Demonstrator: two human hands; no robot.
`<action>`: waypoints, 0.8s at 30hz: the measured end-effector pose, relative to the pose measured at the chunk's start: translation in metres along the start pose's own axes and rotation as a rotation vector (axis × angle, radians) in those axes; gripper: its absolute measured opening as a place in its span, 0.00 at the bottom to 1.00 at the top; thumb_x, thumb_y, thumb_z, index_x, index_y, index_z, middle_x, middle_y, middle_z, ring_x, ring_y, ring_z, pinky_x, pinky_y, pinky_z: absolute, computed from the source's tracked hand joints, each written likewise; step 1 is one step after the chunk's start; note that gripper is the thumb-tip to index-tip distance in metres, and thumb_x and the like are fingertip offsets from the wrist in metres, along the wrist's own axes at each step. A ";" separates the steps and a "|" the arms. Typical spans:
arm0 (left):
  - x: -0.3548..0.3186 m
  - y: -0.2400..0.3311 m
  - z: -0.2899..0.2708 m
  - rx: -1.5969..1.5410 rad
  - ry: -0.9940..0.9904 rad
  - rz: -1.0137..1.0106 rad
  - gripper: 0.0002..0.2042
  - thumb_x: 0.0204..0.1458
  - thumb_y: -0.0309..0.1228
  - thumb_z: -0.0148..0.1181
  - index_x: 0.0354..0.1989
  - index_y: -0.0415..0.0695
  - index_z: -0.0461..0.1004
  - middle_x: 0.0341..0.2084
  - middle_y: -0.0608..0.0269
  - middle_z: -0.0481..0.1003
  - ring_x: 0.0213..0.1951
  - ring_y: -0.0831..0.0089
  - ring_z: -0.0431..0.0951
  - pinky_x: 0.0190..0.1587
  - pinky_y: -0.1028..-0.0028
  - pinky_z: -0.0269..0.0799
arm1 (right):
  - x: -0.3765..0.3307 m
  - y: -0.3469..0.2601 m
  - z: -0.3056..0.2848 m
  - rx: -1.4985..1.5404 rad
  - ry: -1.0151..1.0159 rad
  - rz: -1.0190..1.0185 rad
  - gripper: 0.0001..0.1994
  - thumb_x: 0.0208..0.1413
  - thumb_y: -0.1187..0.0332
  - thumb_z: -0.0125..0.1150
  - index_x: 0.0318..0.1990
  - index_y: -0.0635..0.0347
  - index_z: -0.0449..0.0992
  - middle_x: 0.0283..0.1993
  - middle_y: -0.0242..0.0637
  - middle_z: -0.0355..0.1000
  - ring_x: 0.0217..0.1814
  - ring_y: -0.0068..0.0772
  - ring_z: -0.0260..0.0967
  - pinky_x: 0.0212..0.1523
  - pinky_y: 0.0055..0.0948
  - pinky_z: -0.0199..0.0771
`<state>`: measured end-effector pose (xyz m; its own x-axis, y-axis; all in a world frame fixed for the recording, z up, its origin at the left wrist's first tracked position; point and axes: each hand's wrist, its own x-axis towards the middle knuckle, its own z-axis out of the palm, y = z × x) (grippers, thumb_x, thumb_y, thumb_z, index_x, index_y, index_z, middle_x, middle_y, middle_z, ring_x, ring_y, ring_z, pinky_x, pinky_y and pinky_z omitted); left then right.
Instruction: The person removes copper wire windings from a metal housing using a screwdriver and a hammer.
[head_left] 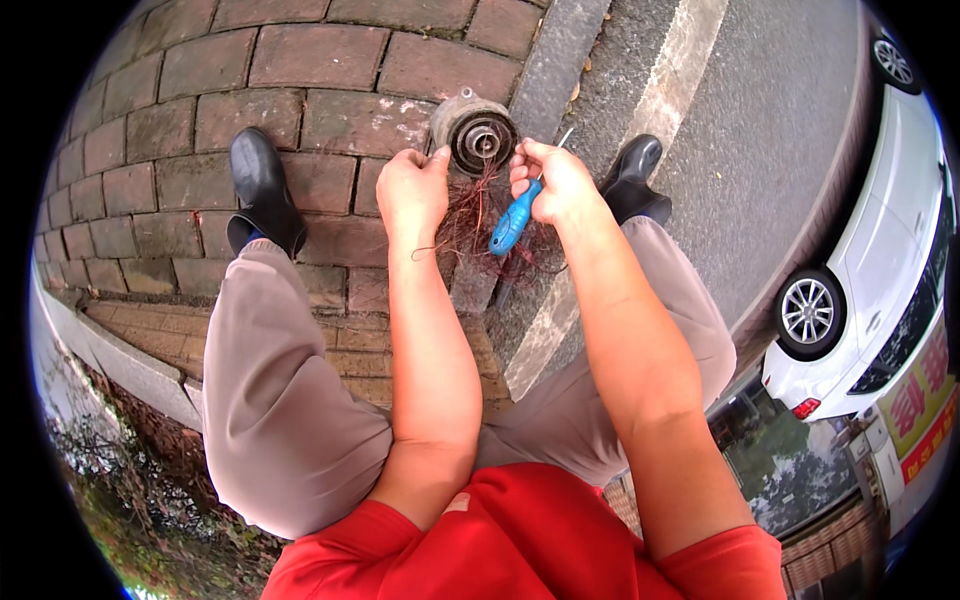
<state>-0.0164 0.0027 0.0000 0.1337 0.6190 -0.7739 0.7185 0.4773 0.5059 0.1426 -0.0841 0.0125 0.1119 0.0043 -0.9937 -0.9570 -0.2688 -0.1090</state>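
A round metal motor housing (474, 133) with a ringed open centre stands on the pavement at the kerb. A tangle of thin reddish copper wire (480, 215) spills from it toward me. My left hand (412, 195) is closed in a pinch at the housing's left side; what its fingertips hold is too small to make out. In my right hand (556, 182), at the housing's right side, is a screwdriver (515, 218). Its blue handle points back toward me, and its thin shaft sticks out past the knuckles. The right thumb and forefinger are pinched close to the housing's rim.
Red paving bricks (320, 57) lie on the left, and a grey stone kerb (560, 65) borders the asphalt road (760, 110) with its white line. My dark boots (266, 185) stand on both sides. A white car (870, 260) is at the far right; shrubs (150, 490) grow lower left.
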 end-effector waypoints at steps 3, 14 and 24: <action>-0.007 0.011 0.011 0.158 0.053 0.241 0.21 0.46 0.39 0.70 0.40 0.37 0.72 0.43 0.45 0.73 0.49 0.50 0.73 0.52 0.59 0.69 | 0.003 -0.001 -0.003 -0.040 0.068 0.036 0.13 0.64 0.60 0.50 0.30 0.57 0.68 0.23 0.32 0.62 0.22 0.27 0.59 0.22 0.28 0.59; 0.004 -0.009 0.044 -0.042 -0.092 0.107 0.30 0.60 0.37 0.56 0.69 0.47 0.54 0.54 0.38 0.70 0.58 0.51 0.71 0.57 0.64 0.66 | -0.004 0.005 0.001 -0.337 0.155 -0.050 0.15 0.62 0.59 0.51 0.27 0.59 0.69 0.20 0.33 0.64 0.18 0.29 0.59 0.18 0.30 0.58; 0.008 -0.025 0.057 -0.243 -0.021 0.173 0.30 0.58 0.33 0.58 0.69 0.46 0.55 0.53 0.37 0.71 0.57 0.55 0.73 0.56 0.67 0.67 | -0.009 0.007 0.005 -0.683 0.256 -0.201 0.15 0.61 0.60 0.54 0.27 0.62 0.70 0.18 0.29 0.59 0.16 0.25 0.56 0.16 0.29 0.56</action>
<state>0.0056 -0.0396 -0.0403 0.2561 0.6926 -0.6744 0.4996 0.5024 0.7057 0.1339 -0.0808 0.0209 0.4051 -0.0855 -0.9103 -0.5425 -0.8239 -0.1640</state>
